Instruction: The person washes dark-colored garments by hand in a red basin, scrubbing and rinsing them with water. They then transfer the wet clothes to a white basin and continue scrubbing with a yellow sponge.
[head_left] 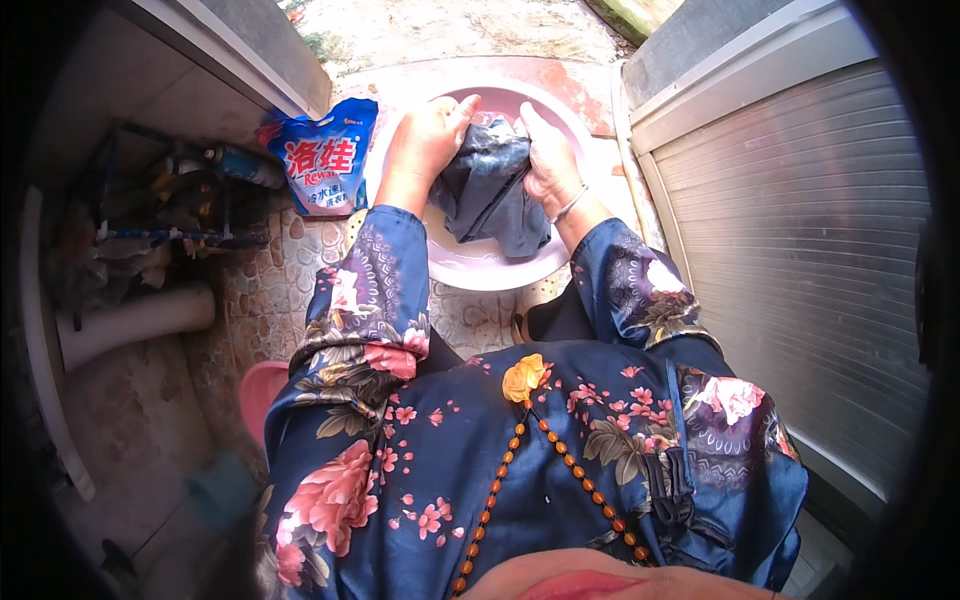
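Note:
Both my hands grip a dark grey-blue wet cloth [487,190] over a pale pink basin [470,275]. My left hand [432,135] is closed on its upper left part, the thumb and fingers near its top edge. On the upper right part, my right hand [550,155] is closed too, with a bracelet at the wrist. Lighter, sudsy-looking patches show along the top of the cloth. Its lower folds hang down into the basin, where some pale water shows. What kind of garment or cloth it is I cannot tell.
A blue bag of washing powder [322,165] stands left of the basin. A dark rack [190,190] with bottles is farther left, above a white pedestal [135,325]. A pink tub [262,400] sits by my left side. A ribbed door panel [790,220] bounds the right.

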